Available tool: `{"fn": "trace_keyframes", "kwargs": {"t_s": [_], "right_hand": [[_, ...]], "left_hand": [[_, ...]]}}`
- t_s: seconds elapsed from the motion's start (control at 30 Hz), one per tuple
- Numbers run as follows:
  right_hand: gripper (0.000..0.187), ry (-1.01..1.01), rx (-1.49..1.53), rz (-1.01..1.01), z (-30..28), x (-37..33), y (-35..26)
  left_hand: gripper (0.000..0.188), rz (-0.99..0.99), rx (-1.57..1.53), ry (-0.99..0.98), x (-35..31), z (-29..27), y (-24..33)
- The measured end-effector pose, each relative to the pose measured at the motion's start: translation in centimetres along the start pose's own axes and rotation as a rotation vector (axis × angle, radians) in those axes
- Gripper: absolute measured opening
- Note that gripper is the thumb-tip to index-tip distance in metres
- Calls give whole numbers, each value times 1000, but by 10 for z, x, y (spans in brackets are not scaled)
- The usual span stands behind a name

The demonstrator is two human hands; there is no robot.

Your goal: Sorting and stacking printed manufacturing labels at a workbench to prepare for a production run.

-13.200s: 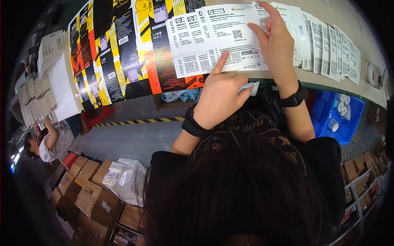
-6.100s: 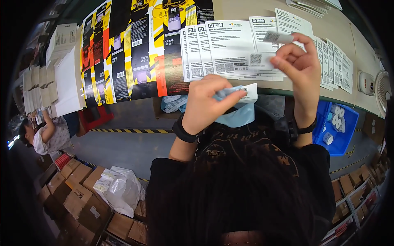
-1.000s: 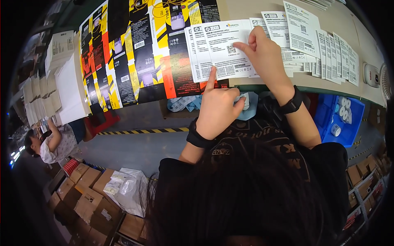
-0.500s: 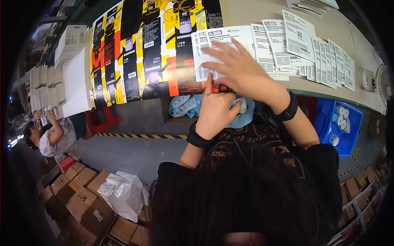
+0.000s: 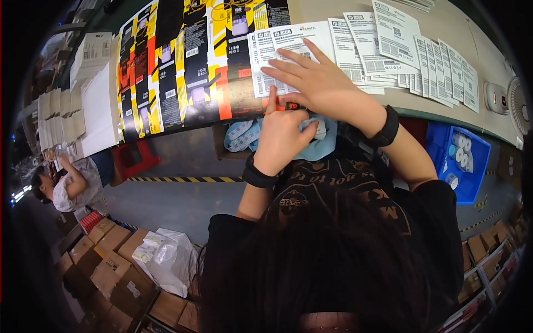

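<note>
On the counter, spreading the right hand wide over a white sheet partly covering black-and-yellow packaging; meeting its lower edge with the left hand, index finger straight; unable to tell whether gripping the light-blue strip.

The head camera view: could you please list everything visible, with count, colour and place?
table: one, beige, top
printed sheets: over ten, white, overlapping across table
packaging prints: several, black, yellow, red, table's left
paper stacks: several, whitish, far left
fan: one, white, right edge
small device: one, white, beside fan
bin: one, blue, below table's right
rolls: several, white, in bin
loose strips: several, light blue, below table
stool: one, red, left, below table
boxes: many, brown, lower corners
bag: one, whitish, lower left
co-worker: one, pale top, far left
strip: one, light blue, in left hand
wristbands: two, black, on wrists
left hand: one, bare, index on sheets
right hand: one, bare, spread over sheets
</note>
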State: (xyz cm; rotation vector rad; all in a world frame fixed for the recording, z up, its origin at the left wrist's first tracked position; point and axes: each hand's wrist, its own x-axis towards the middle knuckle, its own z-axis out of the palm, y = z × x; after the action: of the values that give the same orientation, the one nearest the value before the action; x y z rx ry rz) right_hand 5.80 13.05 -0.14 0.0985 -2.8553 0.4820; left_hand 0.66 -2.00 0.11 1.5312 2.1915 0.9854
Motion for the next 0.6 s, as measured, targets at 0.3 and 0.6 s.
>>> {"fn": "trace_keyframes", "kwargs": {"t_s": [0.3, 0.6], "right_hand": [[58, 35, -157, 174, -31, -37, 4], [42, -502, 865, 190, -55, -57, -18]], "left_hand": [[16, -77, -103, 21, 1, -9, 2], [18, -308, -342, 699, -31, -77, 21]]}}
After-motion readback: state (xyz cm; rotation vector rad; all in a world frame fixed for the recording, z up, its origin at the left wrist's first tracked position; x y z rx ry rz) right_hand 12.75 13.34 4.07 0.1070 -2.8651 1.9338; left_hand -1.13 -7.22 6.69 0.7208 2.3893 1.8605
